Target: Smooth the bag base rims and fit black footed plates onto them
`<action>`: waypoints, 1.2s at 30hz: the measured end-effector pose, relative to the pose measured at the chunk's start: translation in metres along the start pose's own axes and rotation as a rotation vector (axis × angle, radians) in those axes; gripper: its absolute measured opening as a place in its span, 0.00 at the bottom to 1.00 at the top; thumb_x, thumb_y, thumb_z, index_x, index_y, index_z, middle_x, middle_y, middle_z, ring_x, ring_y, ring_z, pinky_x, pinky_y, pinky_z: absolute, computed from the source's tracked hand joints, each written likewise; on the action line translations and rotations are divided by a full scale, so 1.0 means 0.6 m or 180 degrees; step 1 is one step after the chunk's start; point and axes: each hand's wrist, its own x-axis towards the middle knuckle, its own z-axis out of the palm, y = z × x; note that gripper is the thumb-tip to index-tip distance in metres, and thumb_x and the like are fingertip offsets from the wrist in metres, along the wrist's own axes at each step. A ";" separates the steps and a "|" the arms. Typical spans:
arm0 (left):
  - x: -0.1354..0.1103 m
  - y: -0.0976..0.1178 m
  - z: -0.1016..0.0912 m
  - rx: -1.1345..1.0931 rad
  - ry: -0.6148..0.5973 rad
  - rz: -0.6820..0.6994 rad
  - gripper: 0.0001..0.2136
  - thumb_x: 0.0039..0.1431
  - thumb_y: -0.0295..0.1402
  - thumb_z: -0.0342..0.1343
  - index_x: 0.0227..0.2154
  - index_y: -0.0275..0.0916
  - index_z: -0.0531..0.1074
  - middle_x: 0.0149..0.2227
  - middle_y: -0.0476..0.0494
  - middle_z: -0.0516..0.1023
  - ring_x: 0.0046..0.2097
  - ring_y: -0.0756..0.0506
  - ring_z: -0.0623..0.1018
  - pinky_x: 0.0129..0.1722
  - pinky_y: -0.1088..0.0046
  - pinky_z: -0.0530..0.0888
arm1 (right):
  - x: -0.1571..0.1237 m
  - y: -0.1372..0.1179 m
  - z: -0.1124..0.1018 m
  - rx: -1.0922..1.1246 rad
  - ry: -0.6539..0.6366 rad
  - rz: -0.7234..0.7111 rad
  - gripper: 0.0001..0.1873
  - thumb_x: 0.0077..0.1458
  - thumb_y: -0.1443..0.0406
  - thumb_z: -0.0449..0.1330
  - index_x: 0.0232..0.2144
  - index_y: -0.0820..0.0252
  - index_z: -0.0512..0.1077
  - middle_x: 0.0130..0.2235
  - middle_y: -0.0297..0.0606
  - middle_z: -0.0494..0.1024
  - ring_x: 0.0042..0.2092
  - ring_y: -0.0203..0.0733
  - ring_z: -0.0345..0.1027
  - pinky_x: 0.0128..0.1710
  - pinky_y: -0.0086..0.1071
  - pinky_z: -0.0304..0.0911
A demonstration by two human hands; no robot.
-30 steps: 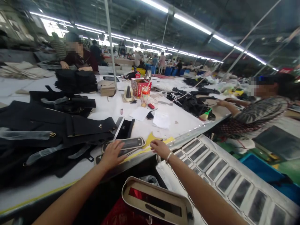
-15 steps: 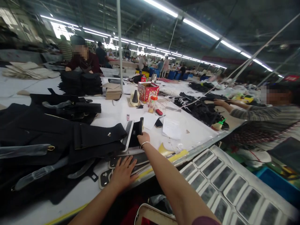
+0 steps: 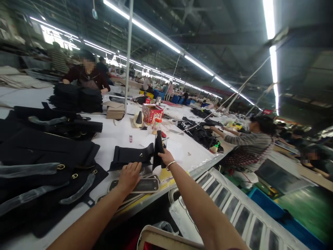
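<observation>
A black fabric panel (image 3: 131,157) with a small metal clasp lies on the white table. Along its near edge rest the bent, close-set fingers of my left hand (image 3: 130,176), gripping it; the thumb is hidden. At the panel's right end, a black folded fabric piece (image 3: 156,147) stands upright. My right hand (image 3: 164,158), with a bracelet at the wrist, pinches this piece from the right. Whether panel and piece are joined, I cannot tell. Below my hands, dark, pale-rimmed rounded pieces (image 3: 147,185) lie stacked at the table edge.
Black bag parts (image 3: 33,149) with wrapped straps heap on the left. Beyond stand a red box (image 3: 153,114), a small bottle (image 3: 130,138) and a cardboard stack (image 3: 115,111). Pale-framed pieces (image 3: 226,199) lie in rows at right. Co-workers sit across (image 3: 87,74) and at right (image 3: 249,142).
The black panel has shifted right, away from the heap. My left hand, spread over the rounded pieces before, now grips the panel's near edge. My right hand keeps its hold; the view has turned right.
</observation>
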 end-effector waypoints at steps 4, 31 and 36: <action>0.061 -0.007 -0.003 0.0127 -0.0125 -0.0080 0.24 0.53 0.31 0.54 0.55 0.37 0.63 0.53 0.31 0.67 0.53 0.33 0.65 0.50 0.54 0.61 | -0.015 -0.004 -0.015 0.0095 -0.0091 -0.0218 0.11 0.40 0.67 0.59 0.31 0.59 0.71 0.28 0.31 0.74 0.33 0.40 0.67 0.39 0.34 0.63; -0.019 0.205 -0.168 -0.4658 -0.1636 -0.0887 0.19 0.45 0.40 0.61 0.41 0.37 0.72 0.33 0.45 0.80 0.32 0.45 0.78 0.35 0.69 0.74 | -0.433 0.025 -0.289 -0.0448 0.1481 -0.0159 0.40 0.39 0.50 0.64 0.52 0.64 0.61 0.53 0.53 0.65 0.52 0.55 0.62 0.49 0.53 0.60; -0.019 0.217 -0.249 -0.2704 -0.2300 0.0461 0.15 0.44 0.39 0.60 0.36 0.40 0.77 0.33 0.48 0.80 0.34 0.44 0.77 0.36 0.71 0.72 | -0.509 -0.022 -0.310 -0.2713 0.0640 -0.1825 0.48 0.46 0.47 0.59 0.62 0.63 0.45 0.64 0.51 0.47 0.64 0.58 0.37 0.60 0.55 0.38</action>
